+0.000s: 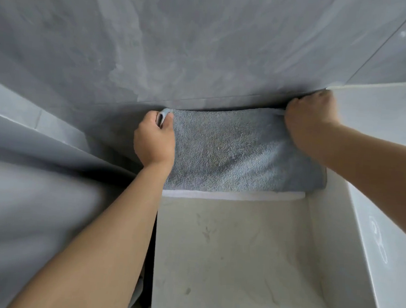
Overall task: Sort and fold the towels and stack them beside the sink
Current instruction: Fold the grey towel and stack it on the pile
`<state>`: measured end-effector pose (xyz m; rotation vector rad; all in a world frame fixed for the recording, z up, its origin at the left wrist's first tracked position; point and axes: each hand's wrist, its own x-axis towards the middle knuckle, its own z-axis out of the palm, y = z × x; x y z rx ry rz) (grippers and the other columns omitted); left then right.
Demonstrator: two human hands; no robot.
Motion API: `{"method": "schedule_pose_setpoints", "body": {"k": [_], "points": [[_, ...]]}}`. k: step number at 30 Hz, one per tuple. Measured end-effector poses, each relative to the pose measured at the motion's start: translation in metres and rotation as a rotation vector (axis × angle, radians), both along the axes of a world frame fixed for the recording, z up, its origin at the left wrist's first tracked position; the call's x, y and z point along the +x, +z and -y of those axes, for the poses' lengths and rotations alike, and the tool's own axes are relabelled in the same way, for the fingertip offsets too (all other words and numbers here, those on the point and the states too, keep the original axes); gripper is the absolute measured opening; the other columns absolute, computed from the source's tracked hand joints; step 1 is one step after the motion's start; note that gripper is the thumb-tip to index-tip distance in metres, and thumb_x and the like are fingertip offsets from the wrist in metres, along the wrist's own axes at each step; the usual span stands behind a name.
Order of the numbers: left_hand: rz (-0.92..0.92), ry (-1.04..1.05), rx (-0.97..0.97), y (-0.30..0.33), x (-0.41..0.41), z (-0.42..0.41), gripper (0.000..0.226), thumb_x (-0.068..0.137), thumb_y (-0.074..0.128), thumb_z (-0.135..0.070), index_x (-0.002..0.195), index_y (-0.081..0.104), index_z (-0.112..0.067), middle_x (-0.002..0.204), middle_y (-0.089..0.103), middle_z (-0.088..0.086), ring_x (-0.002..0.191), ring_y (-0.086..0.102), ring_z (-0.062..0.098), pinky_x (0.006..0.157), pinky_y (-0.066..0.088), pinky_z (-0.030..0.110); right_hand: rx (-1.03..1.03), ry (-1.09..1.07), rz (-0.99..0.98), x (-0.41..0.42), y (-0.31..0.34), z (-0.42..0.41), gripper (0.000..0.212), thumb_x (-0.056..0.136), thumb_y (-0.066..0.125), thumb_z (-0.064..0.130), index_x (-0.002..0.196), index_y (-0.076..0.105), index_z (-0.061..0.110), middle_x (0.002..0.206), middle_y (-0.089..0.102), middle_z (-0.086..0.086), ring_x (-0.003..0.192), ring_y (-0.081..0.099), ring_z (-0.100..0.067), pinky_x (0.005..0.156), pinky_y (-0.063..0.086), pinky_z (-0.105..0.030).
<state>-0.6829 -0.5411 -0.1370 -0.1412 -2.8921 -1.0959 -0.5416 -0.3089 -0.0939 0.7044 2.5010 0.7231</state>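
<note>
smooth pale counter [233,253] | both hands grip nubby grey-blue towel [233,151]

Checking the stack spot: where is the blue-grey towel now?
Head view, centre: blue-grey towel lies on a white towel against the grey wall, held between both hands.

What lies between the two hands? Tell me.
In the head view, the blue-grey towel spans from left hand to right hand, both gripping its far corners.

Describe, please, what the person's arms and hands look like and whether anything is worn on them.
Both forearms are bare up to the frame edge, with no sleeve in view. The left hand and the right hand wear no gloves, and no watch, bracelet or ring shows on the visible parts.
</note>
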Motion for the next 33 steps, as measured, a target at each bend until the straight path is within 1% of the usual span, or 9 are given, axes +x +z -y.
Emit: {"method": "schedule_pose_setpoints", "body": {"k": [4,7,10,12,13,15,17,25,33], "points": [[-0.029,-0.013,-0.115,0.002,0.003,-0.006,0.026,0.095,0.059,-0.039,0.080,0.052,-0.018,0.085,0.066,0.008,0.082,0.057,0.032,0.062,0.034,0.034,-0.009,-0.010,-0.112,0.005,0.003,0.003,0.029,0.090,0.040,0.011,0.116,0.052,0.009,0.120,0.060,-0.014,0.111,0.055,-0.030,0.089,0.037,-0.033],[0.013,-0.027,-0.146,0.007,-0.001,-0.007,0.022,0.094,0.058,-0.036,0.099,0.062,-0.015,0.099,0.069,0.007,0.095,0.061,0.033,0.068,0.038,0.035,-0.090,0.001,-0.340,0.020,0.005,0.016,0.040,0.082,0.047,0.011,0.120,0.048,0.000,0.121,0.052,-0.024,0.110,0.051,-0.038,0.095,0.035,-0.042],[-0.274,-0.039,-0.186,0.012,0.020,-0.006,0.037,0.087,0.058,-0.027,0.121,0.058,-0.014,0.120,0.064,0.009,0.109,0.057,0.035,0.088,0.041,0.041,-0.220,0.100,-0.554,0.040,-0.006,0.049,0.062,0.079,0.049,0.024,0.136,0.044,0.000,0.140,0.040,-0.025,0.122,0.042,-0.042,0.107,0.025,-0.052],[-0.469,-0.277,-0.169,0.008,0.046,-0.011,0.045,0.085,0.057,-0.020,0.129,0.057,-0.010,0.135,0.056,0.012,0.121,0.052,0.035,0.104,0.038,0.048,-0.366,0.133,-0.585,0.048,-0.023,0.071,0.065,0.085,0.045,0.035,0.143,0.044,0.005,0.149,0.037,-0.022,0.132,0.039,-0.041,0.113,0.019,-0.053],[-0.459,-0.445,-0.190,0.003,0.058,-0.015,0.047,0.087,0.055,-0.021,0.133,0.056,-0.011,0.141,0.052,0.011,0.129,0.047,0.035,0.111,0.032,0.051,-0.434,0.120,-0.573,0.049,-0.032,0.078,0.065,0.089,0.040,0.040,0.145,0.042,0.008,0.152,0.036,-0.020,0.136,0.037,-0.039,0.115,0.017,-0.053],[-0.333,-0.676,-0.328,-0.008,0.072,-0.020,0.051,0.094,0.046,-0.032,0.143,0.049,-0.019,0.154,0.040,0.007,0.144,0.033,0.032,0.120,0.015,0.055,-0.532,-0.003,-0.507,0.049,-0.044,0.077,0.071,0.091,0.021,0.053,0.152,0.031,0.017,0.160,0.025,-0.012,0.145,0.025,-0.035,0.118,0.009,-0.052],[-0.184,-0.729,-0.489,-0.021,0.068,-0.014,0.057,0.098,0.032,-0.047,0.152,0.035,-0.028,0.162,0.026,0.002,0.151,0.018,0.027,0.121,0.006,0.055,-0.556,-0.095,-0.459,0.055,-0.056,0.063,0.076,0.089,0.006,0.062,0.156,0.019,0.026,0.164,0.013,-0.004,0.150,0.011,-0.028,0.119,0.000,-0.050],[-0.209,-0.717,-0.637,-0.036,0.033,0.022,0.065,0.098,0.020,-0.055,0.157,0.019,-0.030,0.166,0.013,0.000,0.153,0.006,0.023,0.123,0.001,0.048,-0.481,-0.046,-0.552,0.063,-0.073,0.051,0.072,0.094,0.020,0.060,0.154,0.026,0.021,0.162,0.021,-0.007,0.148,0.018,-0.029,0.121,0.005,-0.046],[-0.212,-0.658,-0.568,-0.009,0.074,0.030,0.066,0.098,0.024,-0.048,0.153,0.033,-0.015,0.161,0.029,0.010,0.150,0.019,0.032,0.123,0.008,0.052,-0.576,-0.046,-0.620,0.105,-0.049,0.085,0.066,0.093,0.028,0.041,0.147,0.039,0.004,0.156,0.033,-0.015,0.143,0.030,-0.035,0.119,0.017,-0.048]]}}
